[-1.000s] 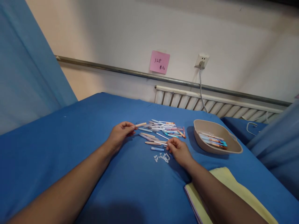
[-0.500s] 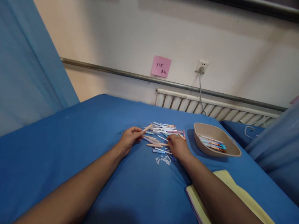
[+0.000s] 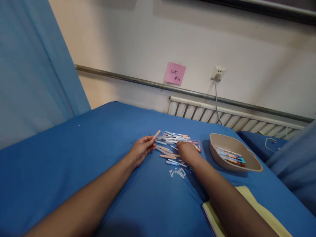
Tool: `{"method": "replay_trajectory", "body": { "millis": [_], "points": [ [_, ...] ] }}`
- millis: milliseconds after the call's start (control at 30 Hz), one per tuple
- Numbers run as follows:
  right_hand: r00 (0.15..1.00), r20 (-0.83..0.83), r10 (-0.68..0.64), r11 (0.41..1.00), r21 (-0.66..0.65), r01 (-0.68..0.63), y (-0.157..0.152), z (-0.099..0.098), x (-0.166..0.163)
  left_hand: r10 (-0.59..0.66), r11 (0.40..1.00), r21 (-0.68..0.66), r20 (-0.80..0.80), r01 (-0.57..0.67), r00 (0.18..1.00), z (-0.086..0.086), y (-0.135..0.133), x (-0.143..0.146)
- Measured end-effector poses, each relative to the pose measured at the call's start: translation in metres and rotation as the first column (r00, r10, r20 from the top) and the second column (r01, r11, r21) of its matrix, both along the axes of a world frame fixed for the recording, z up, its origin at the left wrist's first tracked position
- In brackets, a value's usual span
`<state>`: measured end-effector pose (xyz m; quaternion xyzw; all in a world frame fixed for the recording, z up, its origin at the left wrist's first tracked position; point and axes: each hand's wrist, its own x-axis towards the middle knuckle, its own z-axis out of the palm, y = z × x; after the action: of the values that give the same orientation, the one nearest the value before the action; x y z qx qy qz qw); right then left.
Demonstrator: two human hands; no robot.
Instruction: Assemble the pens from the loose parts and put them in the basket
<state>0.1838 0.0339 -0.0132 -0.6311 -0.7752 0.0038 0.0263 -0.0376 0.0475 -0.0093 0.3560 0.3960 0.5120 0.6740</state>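
Note:
Between thumb and fingers, my left hand (image 3: 142, 149) pinches a peach-coloured pen barrel (image 3: 156, 135) at the left edge of the pile. My right hand (image 3: 187, 150) reaches down into the right part of the pile; its fingers are curled, and whatever they grip is hidden. White refill tubes (image 3: 179, 139) lie heaped at the back. Nearer me are peach and lilac barrels (image 3: 168, 156) and a light blue pen part (image 3: 172, 163). Several small white pieces (image 3: 181, 172) are scattered at the near end of the pile.
A beige basin (image 3: 255, 164) with assembled-looking pens (image 3: 232, 156) stands to the right on the blue sheet (image 3: 118, 204). A yellow cloth (image 3: 256, 204) lies under my right forearm. Behind are a radiator (image 3: 192, 113) and a wall socket (image 3: 218, 73); blue curtains hang at both sides.
The whole view has shifted slightly, so things appear further right and lower. My left hand still holds the peach barrel; my right hand has moved slightly back within the pile.

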Motion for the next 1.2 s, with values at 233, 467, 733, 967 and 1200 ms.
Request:
{"method": "replay_trajectory", "body": {
  "millis": [233,467,733,967,1200],
  "points": [
    [0.999,-0.052,0.004,1.000,0.031,-0.002,0.000,-0.003,-0.004,-0.031,0.999,-0.023,0.024,0.032,0.999,0.000,-0.001,-0.001],
    [0.968,-0.252,0.008,0.992,0.121,0.023,-0.006,-0.003,-0.007,-0.010,1.000,-0.006,-0.020,0.009,1.000,0.003,-0.001,-0.001],
    [0.769,-0.606,0.201,0.927,0.371,0.050,-0.047,0.012,-0.001,-0.081,0.986,0.141,-0.024,0.084,0.996,0.015,-0.011,0.000],
    [0.591,-0.782,0.199,0.942,0.319,0.104,-0.081,0.012,-0.001,-0.118,0.963,0.214,-0.209,0.163,0.971,0.021,-0.021,0.009],
    [0.457,-0.869,0.191,0.975,0.221,0.014,-0.079,0.001,0.001,-0.121,0.928,0.286,-0.369,0.237,0.922,0.016,-0.030,0.014]
  ]
}}
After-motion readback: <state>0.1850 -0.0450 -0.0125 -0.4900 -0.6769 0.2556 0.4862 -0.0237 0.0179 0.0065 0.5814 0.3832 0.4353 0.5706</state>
